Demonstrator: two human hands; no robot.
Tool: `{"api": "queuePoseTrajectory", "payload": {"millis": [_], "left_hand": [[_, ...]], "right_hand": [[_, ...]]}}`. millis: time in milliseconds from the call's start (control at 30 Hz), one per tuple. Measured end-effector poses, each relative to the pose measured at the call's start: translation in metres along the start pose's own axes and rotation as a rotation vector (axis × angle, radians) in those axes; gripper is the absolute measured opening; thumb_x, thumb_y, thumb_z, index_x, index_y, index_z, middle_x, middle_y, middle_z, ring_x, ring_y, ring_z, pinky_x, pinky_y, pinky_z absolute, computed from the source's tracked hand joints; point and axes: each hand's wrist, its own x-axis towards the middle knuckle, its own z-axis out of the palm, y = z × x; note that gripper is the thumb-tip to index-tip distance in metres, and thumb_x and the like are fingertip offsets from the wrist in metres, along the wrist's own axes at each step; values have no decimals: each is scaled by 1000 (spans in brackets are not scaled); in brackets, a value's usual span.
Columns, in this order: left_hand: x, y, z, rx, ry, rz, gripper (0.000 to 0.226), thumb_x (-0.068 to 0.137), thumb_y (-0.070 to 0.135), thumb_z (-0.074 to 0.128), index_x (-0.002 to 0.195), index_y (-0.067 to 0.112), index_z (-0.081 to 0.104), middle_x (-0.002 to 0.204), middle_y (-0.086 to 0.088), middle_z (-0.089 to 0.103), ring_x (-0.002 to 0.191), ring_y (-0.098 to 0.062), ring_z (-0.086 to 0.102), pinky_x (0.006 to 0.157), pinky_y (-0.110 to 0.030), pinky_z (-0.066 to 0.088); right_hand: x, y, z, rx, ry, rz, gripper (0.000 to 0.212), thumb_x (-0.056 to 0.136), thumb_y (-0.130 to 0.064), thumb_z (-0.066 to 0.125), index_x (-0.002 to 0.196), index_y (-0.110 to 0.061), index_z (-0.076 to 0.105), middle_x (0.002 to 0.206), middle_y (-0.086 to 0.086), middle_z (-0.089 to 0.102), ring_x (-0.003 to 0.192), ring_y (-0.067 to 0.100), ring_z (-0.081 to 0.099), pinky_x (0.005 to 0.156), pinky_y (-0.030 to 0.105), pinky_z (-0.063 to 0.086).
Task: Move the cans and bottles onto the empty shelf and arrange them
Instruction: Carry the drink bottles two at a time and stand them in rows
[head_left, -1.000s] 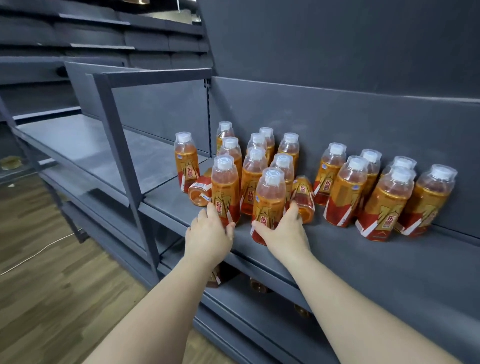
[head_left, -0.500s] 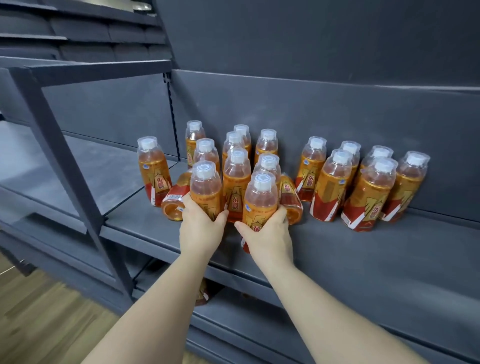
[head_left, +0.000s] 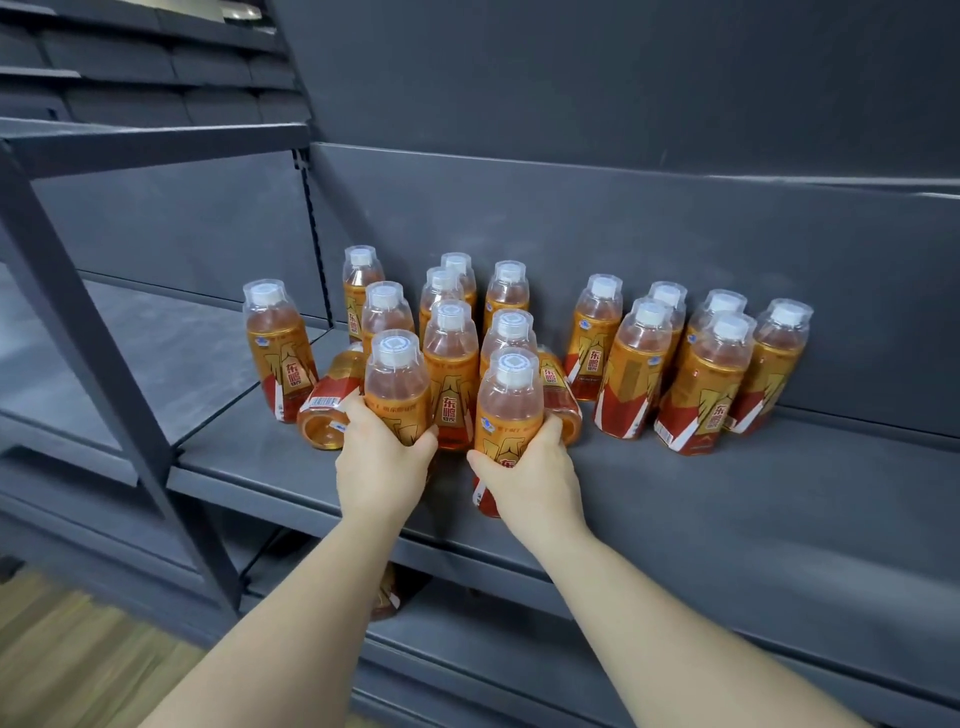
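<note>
The left hand (head_left: 382, 462) and the right hand (head_left: 530, 478) each hold a bottle, fingers curled round the left bottle (head_left: 397, 379) and the right bottle (head_left: 511, 400), close to the near edge of the grey shelf (head_left: 727, 509). Just behind stand the other bottles (head_left: 634, 364); a toppled bottle (head_left: 330, 410) lies at the left. Bare shelf stretches to the near right. A slanted post (head_left: 104, 364) bounds the left, and wood floor (head_left: 78, 649) shows below.

On the shelf (head_left: 727, 519) a bottle cluster (head_left: 451, 338) stands at centre, with a smaller group (head_left: 701, 358) to its right. Nearest are the left front bottle (head_left: 397, 379) and the right front bottle (head_left: 511, 405). A toppled bottle (head_left: 330, 410) lies to their left, and a lone bottle (head_left: 278, 353) stands farther left.
</note>
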Motion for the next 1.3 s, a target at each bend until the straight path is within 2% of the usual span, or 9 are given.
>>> {"api": "queuePoseTrajectory", "payload": {"millis": [367, 467, 600, 800, 933, 1033, 1167, 1233, 1300], "left_hand": [[-68, 47, 26, -4, -122, 115, 70, 82, 48, 76, 130, 22, 32, 124, -2, 56, 113, -30, 60, 91, -45, 53], [-97, 64, 42, -4, -161, 139, 65, 83, 45, 76, 126, 21, 33, 115, 1, 55, 105, -28, 60, 86, -41, 52], [-143, 88, 69, -9, -235, 198, 61, 84, 44, 75, 120, 25, 31, 109, 5, 51, 93, -17, 52, 81, -36, 51], [-220, 129, 112, -27, -382, 285, 59, 84, 43, 75, 121, 22, 35, 108, 2, 54, 91, -18, 53, 73, -30, 44], [-276, 155, 143, -45, -477, 346, 60, 82, 44, 76, 119, 21, 36, 106, 2, 56, 91, -21, 55, 75, -33, 47], [-321, 173, 164, -38, -556, 400, 57, 82, 46, 76, 109, 24, 31, 104, 2, 56, 88, -21, 55, 73, -33, 45], [-383, 197, 189, -34, -652, 487, 60, 82, 48, 77, 108, 26, 28, 103, 2, 55, 86, -19, 55, 70, -31, 45], [-416, 207, 201, -35, -704, 532, 60, 81, 50, 77, 108, 27, 28, 103, 4, 54, 87, -18, 55, 71, -31, 47], [-448, 218, 211, -50, -765, 568, 60, 81, 50, 77, 109, 27, 29, 105, 4, 53, 89, -17, 53, 71, -30, 46]], "right_hand": [[-25, 43, -74, 51, 78, 30, 82, 79, -51, 77, 139, -26, 28, 127, -3, 56, 114, 21, 59, 90, 37, 54], [-36, 64, -106, 48, 127, 56, 79, 78, -52, 77, 136, -26, 30, 121, -4, 57, 109, 20, 60, 89, 39, 56], [-56, 97, -156, 51, 176, 121, 64, 78, -50, 77, 120, -27, 35, 111, -4, 58, 100, 20, 62, 84, 40, 56], [-93, 151, -238, 23, 289, 201, 67, 79, -49, 77, 124, -25, 34, 112, -4, 55, 95, 17, 57, 84, 38, 55], [-124, 188, -290, 9, 376, 257, 68, 78, -49, 78, 125, -24, 35, 112, -3, 56, 98, 19, 60, 84, 37, 54], [-151, 216, -328, 36, 436, 294, 62, 79, -43, 79, 119, -26, 35, 108, -6, 55, 93, 13, 57, 78, 30, 49], [-190, 254, -377, 54, 523, 338, 57, 80, -40, 80, 114, -29, 35, 95, -13, 56, 79, 3, 57, 67, 25, 46], [-211, 271, -400, 39, 571, 371, 58, 80, -43, 79, 113, -29, 34, 98, -11, 56, 82, 6, 58, 68, 26, 48], [-231, 288, -423, 29, 619, 415, 61, 79, -45, 79, 117, -28, 34, 107, -7, 56, 92, 13, 60, 78, 33, 53]]}}
